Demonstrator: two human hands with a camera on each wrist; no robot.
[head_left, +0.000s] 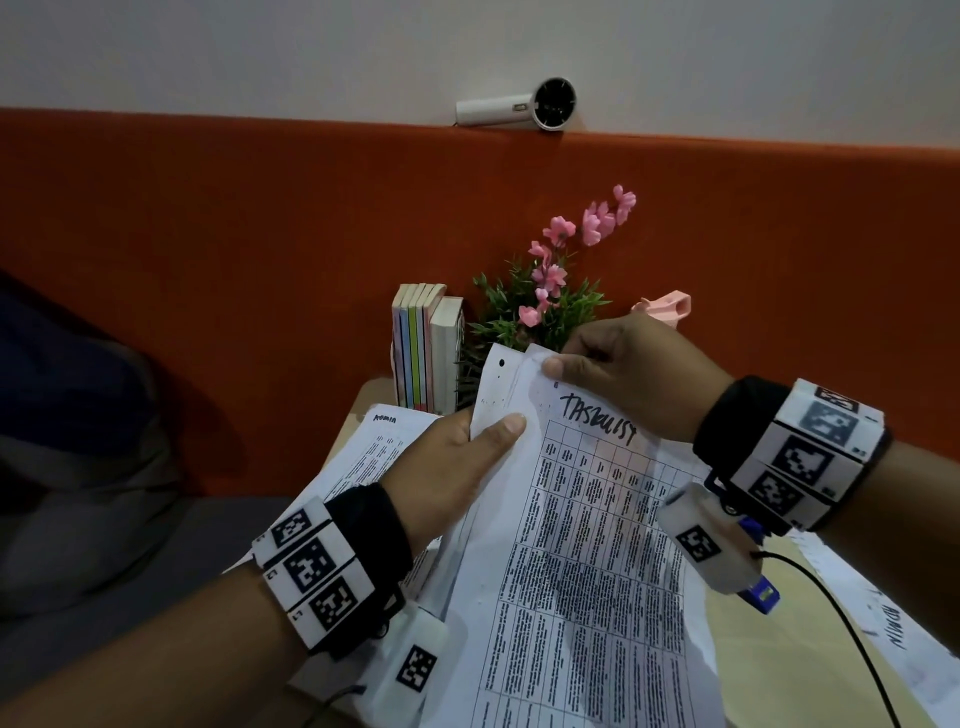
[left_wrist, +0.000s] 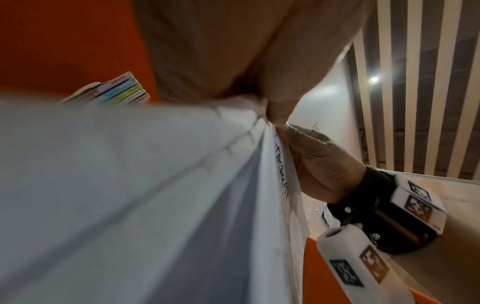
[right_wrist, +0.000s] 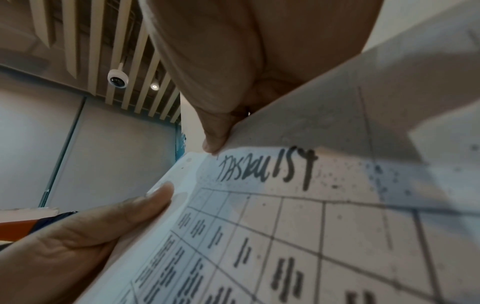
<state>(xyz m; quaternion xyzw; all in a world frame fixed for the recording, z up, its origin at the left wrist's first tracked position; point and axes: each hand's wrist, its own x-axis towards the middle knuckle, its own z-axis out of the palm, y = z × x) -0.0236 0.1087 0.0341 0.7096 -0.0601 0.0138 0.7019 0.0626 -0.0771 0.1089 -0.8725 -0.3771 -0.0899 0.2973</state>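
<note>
While both hands are on it, the TASKLIST sheet sits between them. Its top edge is up at the fingertips and the rest slopes down past both wrists, above the desk.

Counts:
- One TASKLIST sheet, on top.
- More sheets stacked behind it. The left wrist view shows stepped edges, exact number unreadable.
- Two marked ADMIN, flat on the desk: one ADMIN sheet under the left hand, the other ADMIN sheet outside the right wrist.

Left hand clamps the stack's left edge, thumb flat on the front, fingers behind. Right hand pinches the TASKLIST sheet's top corner with thumb and fingers. The hands are close together; can't tell if they touch.

Beyond the fingertips: a row of books and one pink-flowered plant.
</note>
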